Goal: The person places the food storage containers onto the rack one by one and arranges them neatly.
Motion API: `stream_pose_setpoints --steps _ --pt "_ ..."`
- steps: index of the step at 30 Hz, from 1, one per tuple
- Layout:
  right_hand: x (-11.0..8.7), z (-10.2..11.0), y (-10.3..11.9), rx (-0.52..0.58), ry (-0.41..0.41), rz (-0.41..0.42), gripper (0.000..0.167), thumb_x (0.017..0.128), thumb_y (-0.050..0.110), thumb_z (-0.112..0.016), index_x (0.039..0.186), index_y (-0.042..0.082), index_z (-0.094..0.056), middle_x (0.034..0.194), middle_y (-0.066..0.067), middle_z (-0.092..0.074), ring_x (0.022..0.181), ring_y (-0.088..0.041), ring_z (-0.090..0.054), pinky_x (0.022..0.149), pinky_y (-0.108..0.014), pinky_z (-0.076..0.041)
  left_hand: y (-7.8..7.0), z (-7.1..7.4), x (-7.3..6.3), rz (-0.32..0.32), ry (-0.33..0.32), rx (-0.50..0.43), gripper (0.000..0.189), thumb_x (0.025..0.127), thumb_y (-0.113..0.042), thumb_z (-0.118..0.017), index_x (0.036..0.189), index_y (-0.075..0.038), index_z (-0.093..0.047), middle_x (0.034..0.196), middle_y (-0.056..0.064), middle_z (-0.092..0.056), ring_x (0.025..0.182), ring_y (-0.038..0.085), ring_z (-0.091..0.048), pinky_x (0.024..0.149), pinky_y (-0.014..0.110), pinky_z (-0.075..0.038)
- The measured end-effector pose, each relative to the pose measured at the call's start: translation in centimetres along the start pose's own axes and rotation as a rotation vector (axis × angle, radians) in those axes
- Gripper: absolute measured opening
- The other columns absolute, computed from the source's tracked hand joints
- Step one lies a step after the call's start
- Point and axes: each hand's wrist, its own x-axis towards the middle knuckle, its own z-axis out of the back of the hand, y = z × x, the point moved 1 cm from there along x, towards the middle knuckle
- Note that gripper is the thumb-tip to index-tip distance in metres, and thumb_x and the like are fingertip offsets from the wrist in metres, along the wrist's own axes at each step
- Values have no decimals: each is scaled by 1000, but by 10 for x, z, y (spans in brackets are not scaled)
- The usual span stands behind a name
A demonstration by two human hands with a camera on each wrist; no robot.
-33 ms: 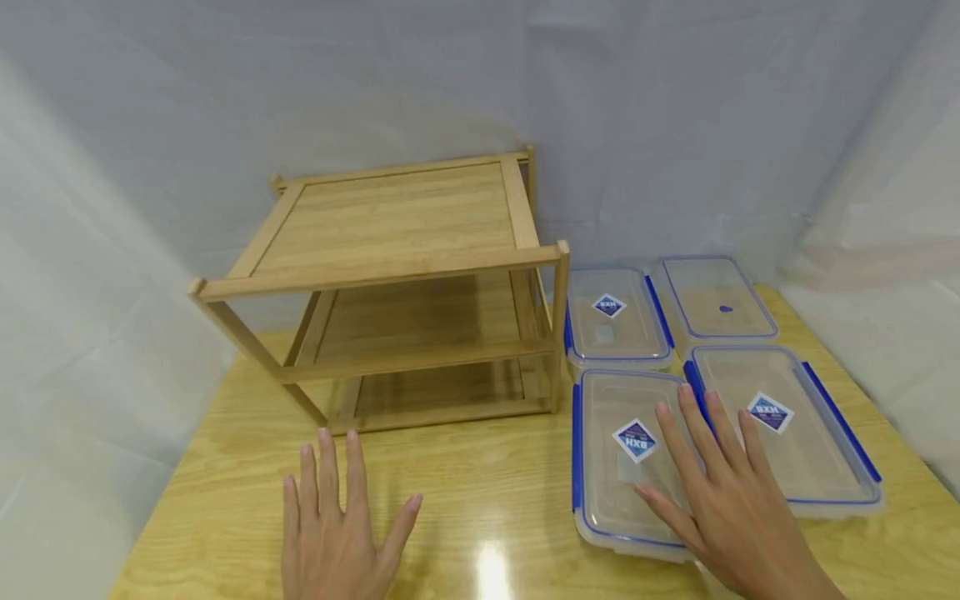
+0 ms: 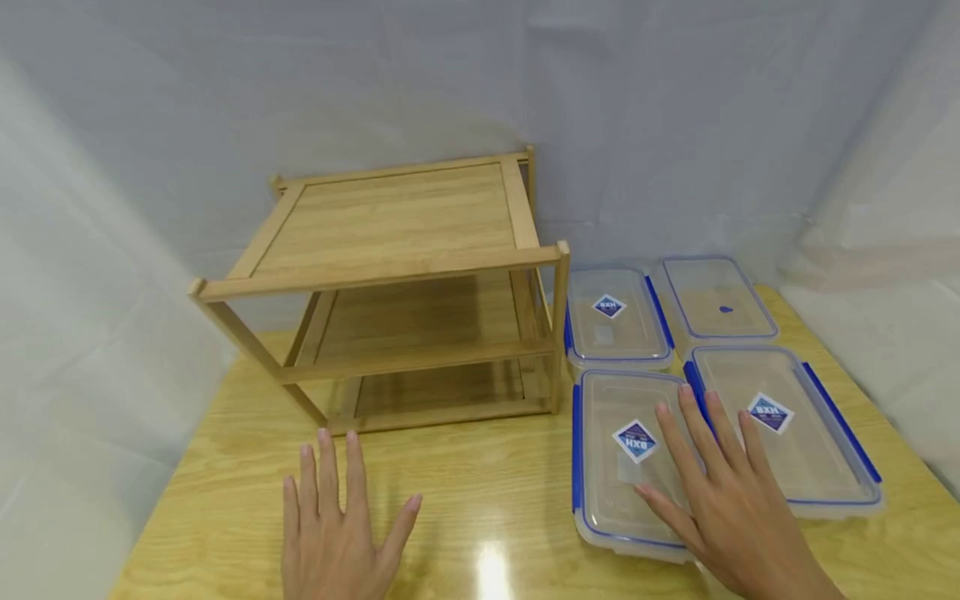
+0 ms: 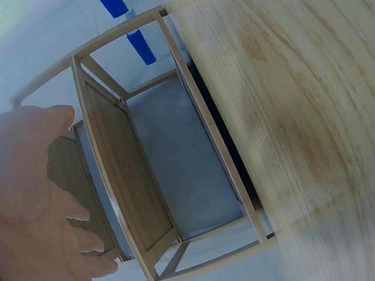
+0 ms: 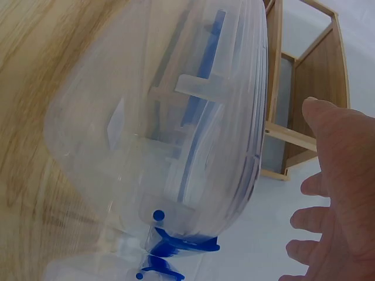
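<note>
My left hand (image 2: 333, 533) has its fingers spread and straight above the table in front of a wooden shelf rack (image 2: 397, 271), holding nothing. The rack has three tiers, and its upper surfaces are bare. Fingers spread, my right hand (image 2: 731, 492) hovers over the near edges of two clear lidded food containers, the front left one (image 2: 600, 500) and the front right one (image 2: 817, 450). In the right wrist view the hand (image 4: 340, 193) is apart from the container (image 4: 158, 117), above its lid. Both front containers have blue side clips and diamond-shaped labels.
Behind them stand two more lidded containers, a labelled one (image 2: 626, 333) beside the rack and one with a small blue mark (image 2: 705, 292). The wooden table (image 2: 465, 475) meets pale cloth walls (image 2: 405, 75) at the back and sides.
</note>
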Motion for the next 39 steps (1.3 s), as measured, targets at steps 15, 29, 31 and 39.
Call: stream_pose_setpoints --steps 15,29,31,39 --pt "-3 6 -4 22 -72 16 80 105 64 -28 153 1 -41 163 -26 -24 152 -42 -14 125 -60 -6 5 -1 -2 27 -7 -83 95 98 -67 -49 160 -1 -20 163 31 -14 146 53 -20 124 62 -10" --pt "-8 23 -24 55 -133 -33 86 101 69 -36 148 -3 -46 159 -29 -29 150 -44 -20 127 -55 -9 28 11 10 154 82 -218 94 98 -44 -66 157 8 -15 159 40 -13 142 61 -18 111 77 -23" --pt "-9 26 -28 66 -135 -50 86 101 69 -37 149 -2 -46 159 -29 -30 150 -44 -19 127 -55 -9 33 15 15 165 79 -239 95 98 -42 -67 157 9 -14 159 40 -12 141 62 -19 111 77 -22" --pt "-11 33 -46 82 -214 -61 91 97 72 -44 141 -7 -52 152 -35 -37 144 -52 -29 126 -55 -16 52 25 32 229 83 -320 88 104 -37 -60 158 8 -7 160 38 -10 143 60 -16 116 73 -19"
